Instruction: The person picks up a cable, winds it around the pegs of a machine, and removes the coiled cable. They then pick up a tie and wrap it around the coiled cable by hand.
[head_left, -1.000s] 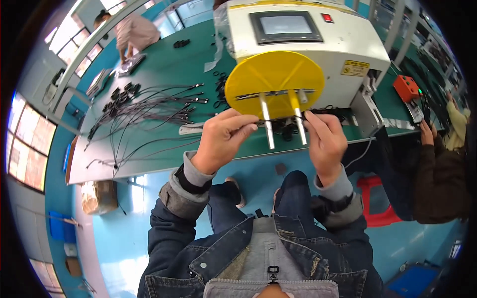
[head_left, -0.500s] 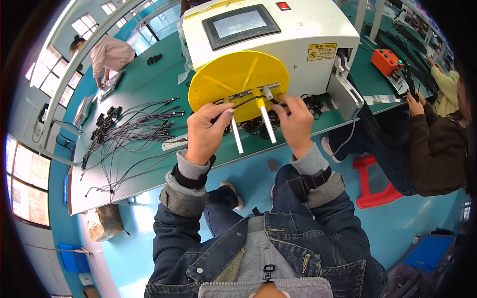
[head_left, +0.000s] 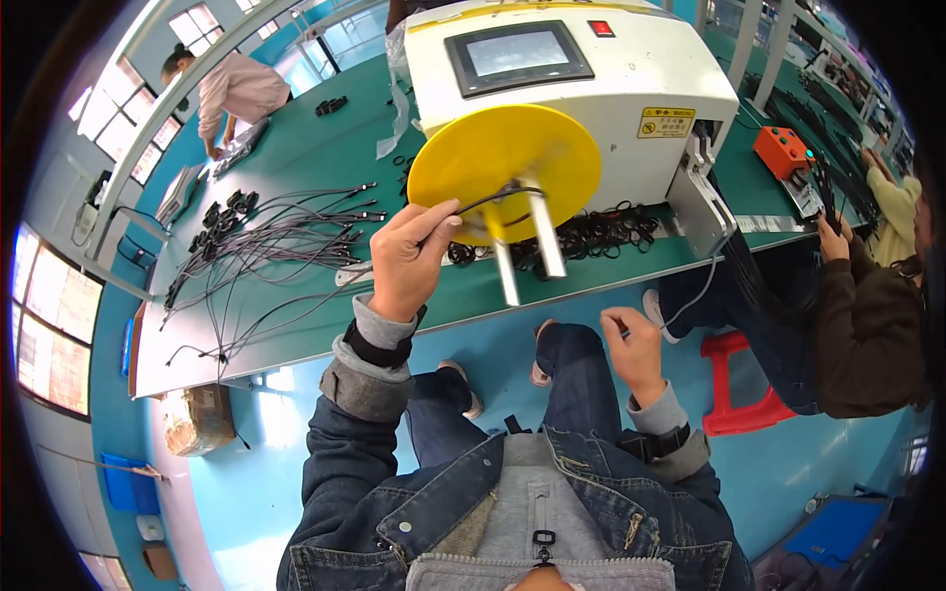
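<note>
My left hand (head_left: 408, 258) pinches a black cable (head_left: 475, 204) between thumb and fingers. From there the cable runs right to the silver posts on a yellow disc (head_left: 445, 163), where it wraps around them. The disc's middle and posts are smeared by motion. The disc is mounted on the front of a white machine (head_left: 631, 64) with a screen (head_left: 520, 51). Lower right, apart from the machine and cable, my right hand (head_left: 633, 347) is held in the air with curled fingers, nothing visible in them.
Loose cables (head_left: 271, 241) with black connectors lie on the green table (head_left: 325, 300) at left. Black rings (head_left: 621, 231) are heaped beneath the disc. A metal bracket (head_left: 702, 217) juts out at right. A red stool (head_left: 734, 389) and a co-worker (head_left: 867, 305) are at right.
My right hand has let go of the cable and moved down, away from the disc. The disc and posts have turned. My left hand still holds the cable; the view has shifted slightly.
</note>
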Motion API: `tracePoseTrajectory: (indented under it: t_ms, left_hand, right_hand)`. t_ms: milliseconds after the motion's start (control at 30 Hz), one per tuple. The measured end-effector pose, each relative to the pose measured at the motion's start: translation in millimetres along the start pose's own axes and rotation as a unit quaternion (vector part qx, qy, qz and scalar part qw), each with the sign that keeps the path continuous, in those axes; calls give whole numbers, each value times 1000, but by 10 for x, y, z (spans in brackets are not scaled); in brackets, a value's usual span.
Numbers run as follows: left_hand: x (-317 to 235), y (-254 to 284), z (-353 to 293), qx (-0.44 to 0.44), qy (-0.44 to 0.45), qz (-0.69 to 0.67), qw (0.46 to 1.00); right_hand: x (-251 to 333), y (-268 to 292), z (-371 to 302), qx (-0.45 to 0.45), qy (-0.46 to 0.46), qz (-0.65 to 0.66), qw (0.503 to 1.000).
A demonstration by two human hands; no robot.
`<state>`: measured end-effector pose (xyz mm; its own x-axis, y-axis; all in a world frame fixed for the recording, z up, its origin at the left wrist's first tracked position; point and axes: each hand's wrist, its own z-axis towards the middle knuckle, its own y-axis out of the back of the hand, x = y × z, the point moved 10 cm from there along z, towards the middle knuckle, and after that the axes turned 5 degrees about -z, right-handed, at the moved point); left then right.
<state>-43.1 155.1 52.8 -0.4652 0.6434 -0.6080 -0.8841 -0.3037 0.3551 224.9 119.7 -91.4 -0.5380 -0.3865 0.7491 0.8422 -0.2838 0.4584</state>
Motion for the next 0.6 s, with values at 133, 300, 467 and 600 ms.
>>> tracePoseTrajectory:
  t_ms: [133,300,467,600]
  left_hand:
    - [-189,83,-17,-1,-60,80,995]
    - [-316,4,-284,8,-102,76,992]
    - [-234,-58,-413,12,-48,57,997]
    - [-220,-133,-493,14,-47,58,997]
  right_hand:
    - [-135,-63,-242,35,-59,11,998]
    - [-260,-173,-364,59,-108,36,992]
    - [-200,-238,-347,75,-112,53,989]
    - [-240,-261,-366,84,-113,57,988]
